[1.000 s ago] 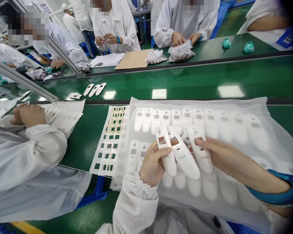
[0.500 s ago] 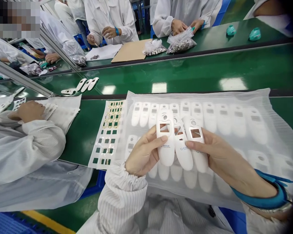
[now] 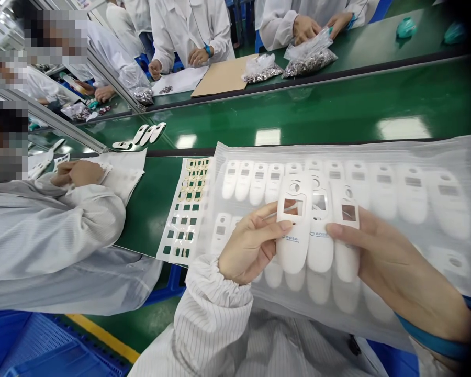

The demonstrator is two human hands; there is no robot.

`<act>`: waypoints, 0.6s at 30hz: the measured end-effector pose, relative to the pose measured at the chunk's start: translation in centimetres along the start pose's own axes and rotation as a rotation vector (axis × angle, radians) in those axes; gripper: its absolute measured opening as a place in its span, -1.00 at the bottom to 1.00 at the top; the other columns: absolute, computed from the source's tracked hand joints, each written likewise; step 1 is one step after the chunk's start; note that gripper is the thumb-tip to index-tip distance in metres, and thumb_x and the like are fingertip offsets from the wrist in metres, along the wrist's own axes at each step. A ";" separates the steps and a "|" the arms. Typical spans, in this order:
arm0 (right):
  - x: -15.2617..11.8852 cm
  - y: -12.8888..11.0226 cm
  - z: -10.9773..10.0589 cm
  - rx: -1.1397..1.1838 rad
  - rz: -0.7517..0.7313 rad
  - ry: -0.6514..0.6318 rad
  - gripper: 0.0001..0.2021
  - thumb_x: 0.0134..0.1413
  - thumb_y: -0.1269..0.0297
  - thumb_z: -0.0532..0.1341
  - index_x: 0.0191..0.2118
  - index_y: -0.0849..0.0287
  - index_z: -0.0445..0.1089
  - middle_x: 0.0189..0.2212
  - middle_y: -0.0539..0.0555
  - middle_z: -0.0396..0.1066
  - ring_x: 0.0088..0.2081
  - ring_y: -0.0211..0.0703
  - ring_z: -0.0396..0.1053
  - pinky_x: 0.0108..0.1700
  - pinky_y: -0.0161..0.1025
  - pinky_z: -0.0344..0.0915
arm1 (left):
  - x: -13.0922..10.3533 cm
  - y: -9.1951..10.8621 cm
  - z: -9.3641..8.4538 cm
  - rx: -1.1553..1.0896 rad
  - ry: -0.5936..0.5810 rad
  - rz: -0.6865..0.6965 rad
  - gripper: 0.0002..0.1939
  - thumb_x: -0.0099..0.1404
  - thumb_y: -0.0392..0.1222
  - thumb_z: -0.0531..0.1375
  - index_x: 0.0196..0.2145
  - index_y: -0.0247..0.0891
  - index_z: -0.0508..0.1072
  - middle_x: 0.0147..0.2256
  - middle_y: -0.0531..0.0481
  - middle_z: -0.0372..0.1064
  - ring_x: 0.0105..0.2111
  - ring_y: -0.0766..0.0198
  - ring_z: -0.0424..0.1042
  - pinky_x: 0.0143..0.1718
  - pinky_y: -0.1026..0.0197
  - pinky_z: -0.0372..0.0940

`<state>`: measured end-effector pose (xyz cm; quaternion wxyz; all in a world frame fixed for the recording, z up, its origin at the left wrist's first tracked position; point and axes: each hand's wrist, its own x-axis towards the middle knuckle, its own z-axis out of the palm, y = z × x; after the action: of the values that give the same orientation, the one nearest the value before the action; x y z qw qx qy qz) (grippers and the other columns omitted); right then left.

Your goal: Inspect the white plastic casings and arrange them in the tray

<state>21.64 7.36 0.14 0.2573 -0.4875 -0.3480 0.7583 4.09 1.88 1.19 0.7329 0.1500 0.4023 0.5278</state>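
Observation:
Three white plastic device housings with square window cutouts and round holes are held up side by side in front of me. My left hand is closed on the left housing, its thumb by the blue "ease" print. My right hand is closed around the right housing. Between them stands the middle housing, with my right thumb at its edge; which fingers support it from behind is hidden. Beneath my hands, a translucent sheet covers rows of similar housings.
Left of the sheet lies a sheet of square-holed stickers. Several loose housings rest on the green belt. A co-worker's hand works at left. Opposite, people sit by bags of small metal parts and a cardboard piece.
The middle housing has turned more upright, and its window shows more fully between the outer two. Both hands and the housings appear further right in the view, which has itself shifted.

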 end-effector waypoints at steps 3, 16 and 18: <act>0.1 0.1 0.1 -0.004 -0.019 0.002 -0.47 -0.31 0.09 0.48 -0.12 0.05 0.40 -0.21 0.07 0.50 -0.21 0.07 0.43 -0.35 -0.22 0.40 | 0.0 -0.1 0.0 0.005 0.031 0.020 -0.69 0.23 -0.34 0.23 -0.05 -0.33 0.44 -0.15 -0.12 0.49 -0.20 0.24 0.48 -0.28 0.32 0.33; 0.4 0.5 -0.9 -0.012 0.009 -0.074 -0.49 -0.21 0.05 0.44 -0.07 0.03 0.41 -0.13 0.08 0.49 -0.17 0.06 0.42 -0.38 -0.27 0.41 | -0.3 -0.1 0.4 0.026 0.061 0.059 -0.72 0.24 -0.33 0.21 -0.07 -0.31 0.38 -0.20 -0.11 0.49 -0.27 0.26 0.49 -0.32 0.30 0.35; 0.4 0.6 -0.7 -0.009 0.007 -0.085 -0.50 -0.20 0.08 0.44 -0.07 0.02 0.41 -0.13 0.07 0.49 -0.17 0.05 0.43 -0.37 -0.27 0.40 | -0.2 -0.3 0.5 0.064 0.061 0.068 -0.63 0.15 -0.35 0.30 -0.06 -0.33 0.41 -0.14 -0.14 0.50 -0.16 0.16 0.49 -0.22 0.25 0.36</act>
<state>22.07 7.49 -0.74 0.2375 -0.4570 -0.3606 0.7777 4.66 1.65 1.41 0.6967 0.1709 0.4355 0.5438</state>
